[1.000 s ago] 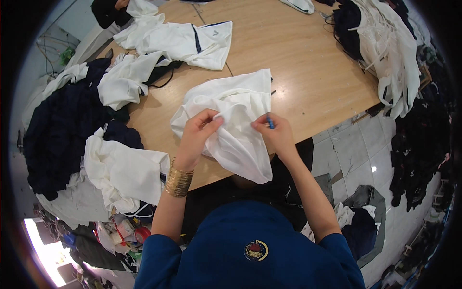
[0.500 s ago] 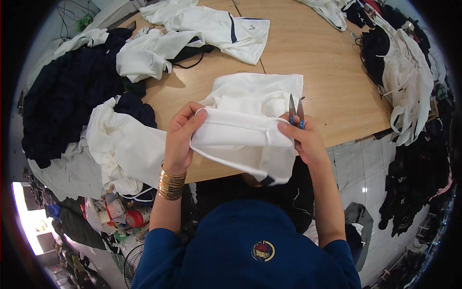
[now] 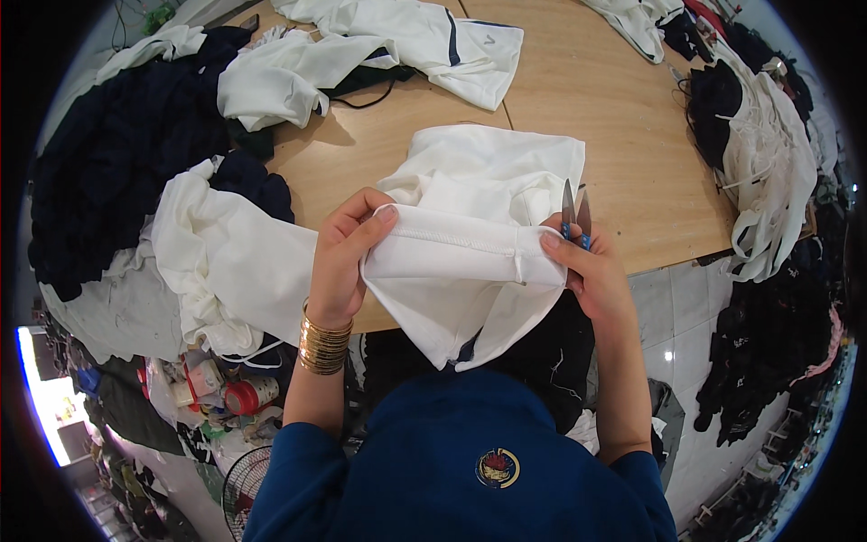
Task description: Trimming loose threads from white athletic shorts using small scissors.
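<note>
Pale wooden table (image 3: 641, 172) spreads across the middle of the view, with navy cloth (image 3: 99, 154) heaped at its left; the white garment (image 3: 442, 259) lies partly on it, its near part raised between the hands and hanging past the front edge. Most of the risk, I judge, comes from the blue-handled snips (image 3: 566, 213) carried in the right hand (image 3: 598, 275); their blades stand parted close to the fabric, so a careless wrist turn could nick it; a loose pinch could let the seamed band slip or twist, and the hanging part might drag the rest off the table. Both hands are well apart, each pinching one end of the band; the left hand (image 3: 340, 260) keeps its thumb on top, bangles (image 3: 323, 343) at its wrist; the right thumb presses the other end, the blades pointing away from the person; both forearms reach forward, roughly parallel.
</note>
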The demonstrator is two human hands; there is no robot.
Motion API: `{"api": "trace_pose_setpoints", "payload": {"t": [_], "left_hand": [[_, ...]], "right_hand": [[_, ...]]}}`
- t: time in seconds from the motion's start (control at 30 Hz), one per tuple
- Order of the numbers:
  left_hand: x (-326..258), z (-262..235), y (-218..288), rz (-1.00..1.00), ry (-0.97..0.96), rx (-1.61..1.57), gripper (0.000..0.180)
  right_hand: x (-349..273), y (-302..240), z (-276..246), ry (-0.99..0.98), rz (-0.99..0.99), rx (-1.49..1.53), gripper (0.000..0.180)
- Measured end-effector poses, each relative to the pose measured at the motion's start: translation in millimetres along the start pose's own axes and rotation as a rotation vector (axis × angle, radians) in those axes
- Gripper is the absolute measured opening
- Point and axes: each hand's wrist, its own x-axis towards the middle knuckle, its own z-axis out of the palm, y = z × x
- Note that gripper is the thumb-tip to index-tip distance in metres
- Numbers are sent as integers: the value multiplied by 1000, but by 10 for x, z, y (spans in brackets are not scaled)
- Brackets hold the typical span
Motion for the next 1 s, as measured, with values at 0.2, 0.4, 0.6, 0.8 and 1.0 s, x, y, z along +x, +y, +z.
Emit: {"api": "trace_pose_setpoints", "payload": {"t": [0.2, 0.4, 0.6, 0.8, 1.0], "left_hand": [[-29, -44, 4, -9, -44, 22, 9], [-9, -72, 29, 534, -65, 866, 13], [-129, -77, -322, 873, 292, 888, 21], [-146, -52, -466, 791, 328, 626, 20], [-75, -288, -330, 749, 489, 717, 15]], "right_hand": [[-17, -7, 12, -10, 2, 37, 13], [-75, 3, -29, 161, -691, -767, 15], [-226, 331, -12, 287, -1191, -1018, 42], [-346, 497, 28, 312, -1194, -1031, 43], [-385, 480, 78, 37, -771, -939, 49]]}}
